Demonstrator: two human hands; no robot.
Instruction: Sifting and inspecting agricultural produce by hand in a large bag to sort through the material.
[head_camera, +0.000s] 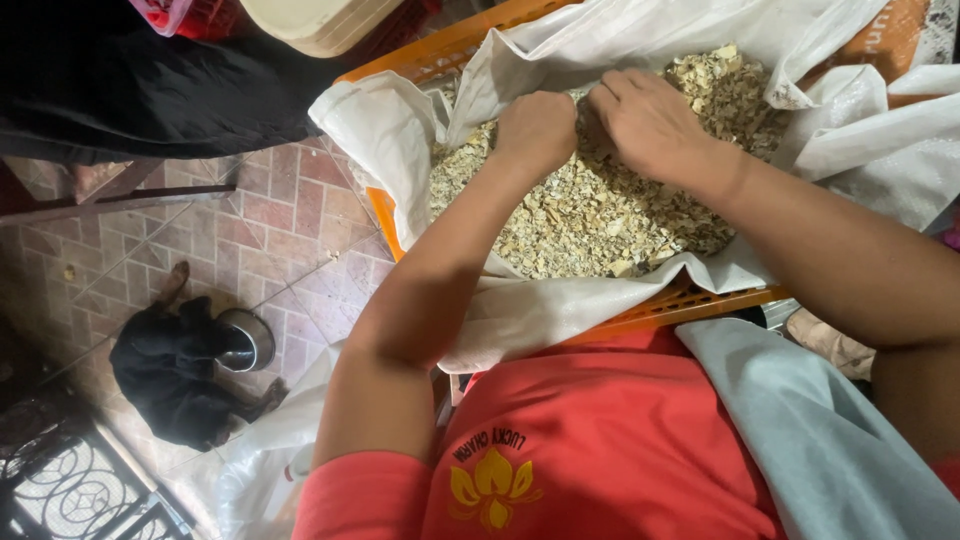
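Both hands deep in a heap of pale dried chips (600, 215), piled on a white woven sack (395, 140) lining an orange plastic crate (680, 305). Left hand (537, 130) clenched into a fist on a pinch of the stuff, right hand (650, 120) curled, fingers dug into the pile. Looked light, dry, crumbly, loose enough to spill between fingers, so probably best scooped in cupped handfuls, or moved whole by gripping the sack edges. Black dog (170, 375) at a metal bowl (245, 340) down on the tiled floor.

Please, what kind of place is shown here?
Probably a home yard or porch used for work: red-brown tiled floor, a black dog at a metal bowl, and an orange plastic crate of pale dried chips.
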